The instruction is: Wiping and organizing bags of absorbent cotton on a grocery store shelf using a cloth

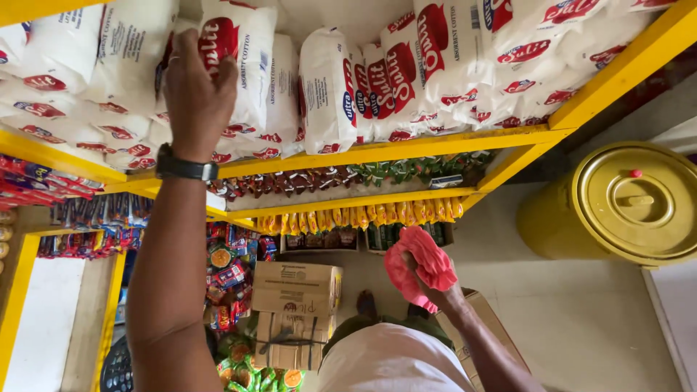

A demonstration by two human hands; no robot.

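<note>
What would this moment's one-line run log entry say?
left hand: on white cotton packs, top yellow shelf | right hand: gripping pink cloth, held low
</note>
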